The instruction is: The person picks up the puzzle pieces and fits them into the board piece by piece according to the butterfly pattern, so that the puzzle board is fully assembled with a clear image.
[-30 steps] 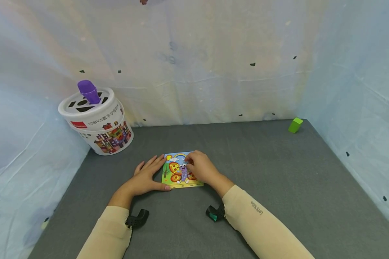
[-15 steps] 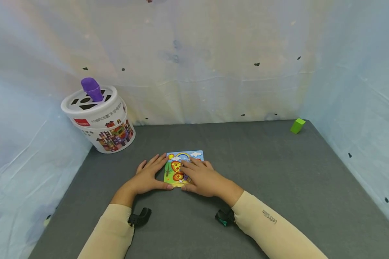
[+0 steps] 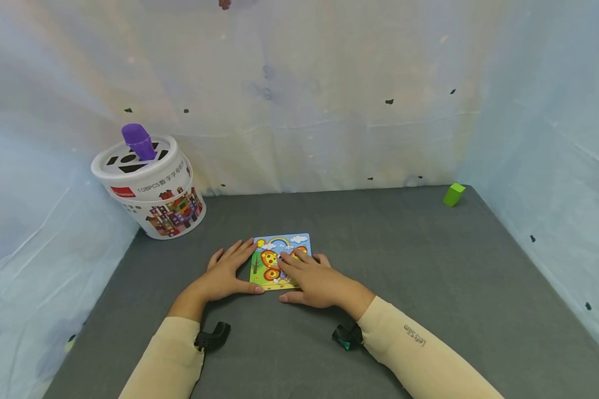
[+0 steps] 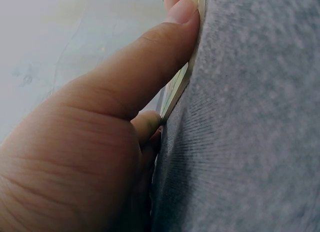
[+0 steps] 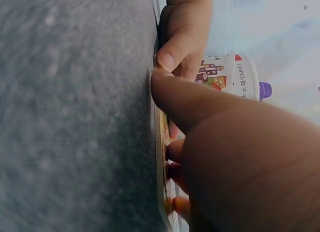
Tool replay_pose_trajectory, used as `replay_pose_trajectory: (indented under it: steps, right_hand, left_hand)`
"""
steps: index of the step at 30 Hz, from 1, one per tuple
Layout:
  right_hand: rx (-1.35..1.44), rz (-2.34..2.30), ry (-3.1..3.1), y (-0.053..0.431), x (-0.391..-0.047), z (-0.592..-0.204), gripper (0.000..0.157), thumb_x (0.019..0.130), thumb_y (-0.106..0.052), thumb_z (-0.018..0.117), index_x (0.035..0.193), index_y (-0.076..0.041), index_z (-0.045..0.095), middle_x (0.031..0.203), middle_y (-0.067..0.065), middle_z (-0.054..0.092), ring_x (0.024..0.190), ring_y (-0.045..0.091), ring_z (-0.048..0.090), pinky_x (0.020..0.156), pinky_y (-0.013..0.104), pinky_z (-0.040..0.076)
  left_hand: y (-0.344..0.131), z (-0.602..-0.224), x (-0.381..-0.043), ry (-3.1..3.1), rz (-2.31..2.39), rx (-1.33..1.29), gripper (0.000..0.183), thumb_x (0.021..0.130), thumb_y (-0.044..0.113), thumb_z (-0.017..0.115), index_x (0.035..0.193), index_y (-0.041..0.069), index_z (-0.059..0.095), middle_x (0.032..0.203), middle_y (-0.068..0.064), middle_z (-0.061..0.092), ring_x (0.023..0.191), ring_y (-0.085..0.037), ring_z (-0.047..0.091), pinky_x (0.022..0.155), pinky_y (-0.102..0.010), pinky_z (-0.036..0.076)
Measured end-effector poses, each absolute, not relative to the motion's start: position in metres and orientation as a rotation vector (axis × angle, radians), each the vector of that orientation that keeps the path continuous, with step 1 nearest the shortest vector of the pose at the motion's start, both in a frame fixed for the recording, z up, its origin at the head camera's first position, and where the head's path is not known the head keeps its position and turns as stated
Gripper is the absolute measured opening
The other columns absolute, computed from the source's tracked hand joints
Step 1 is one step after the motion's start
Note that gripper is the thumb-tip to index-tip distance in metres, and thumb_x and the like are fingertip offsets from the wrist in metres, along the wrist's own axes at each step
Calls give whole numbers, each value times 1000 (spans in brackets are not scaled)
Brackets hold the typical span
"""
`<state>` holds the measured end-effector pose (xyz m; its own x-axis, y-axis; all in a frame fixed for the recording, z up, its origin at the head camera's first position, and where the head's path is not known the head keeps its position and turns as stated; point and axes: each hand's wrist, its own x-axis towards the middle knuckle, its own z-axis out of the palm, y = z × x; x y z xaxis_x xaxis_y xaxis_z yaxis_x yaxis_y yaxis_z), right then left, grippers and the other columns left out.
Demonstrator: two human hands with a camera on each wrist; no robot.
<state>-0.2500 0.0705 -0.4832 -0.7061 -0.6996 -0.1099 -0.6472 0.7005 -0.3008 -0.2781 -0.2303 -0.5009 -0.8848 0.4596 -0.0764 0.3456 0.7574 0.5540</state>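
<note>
A thin, square butterfly puzzle board (image 3: 262,266) lies flat on the grey cloth in the head view, printed with a rainbow, sun and clouds. My left hand (image 3: 223,279) rests along its left side, fingers stretched towards the upper corner and thumb at the bottom edge. In the left wrist view the thumb (image 4: 170,39) touches the board's pale rim. Spread fingers of my right hand (image 3: 319,282) lie over the board's right half and hide part of the butterfly. Its fingertips press on the board's face (image 5: 162,177) in the right wrist view, while the thumb lies near the front edge.
At the back left stands a white bucket (image 3: 152,194) with shape holes in its lid and a purple handle. A green block (image 3: 454,195) sits at the far right corner of the grey tabletop (image 3: 404,249). Pale cloth walls (image 3: 319,111) enclose the back and sides.
My right hand has gone from pinching with curled fingers over the board's upper right to lying spread on it, its wrist shifted right. The left hand stays put.
</note>
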Motion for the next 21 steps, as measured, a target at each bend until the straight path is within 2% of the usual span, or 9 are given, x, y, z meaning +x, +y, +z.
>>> replay_pose_trajectory:
  steps: [11,21]
  right_hand:
    - [-1055,-367,2698,71,-250,-487,90,107,-70,52,176,-20,25,181,0,14,166,28,6,124,65,19]
    - [-1047,-410,2698,72,-254,-489,86,108,-71,49,175,-21,31,180,-1,18,165,29,10,123,62,23]
  left_hand:
    - [-229,-502,-282,2741,812,650,121,83,69,87,175,16,29,180,-4,20,165,-35,9,124,-67,-5]
    - [-231,-507,-285,2738,812,665,121,83,69,87,175,15,29,180,-4,21,165,-36,9,124,-68,-4]
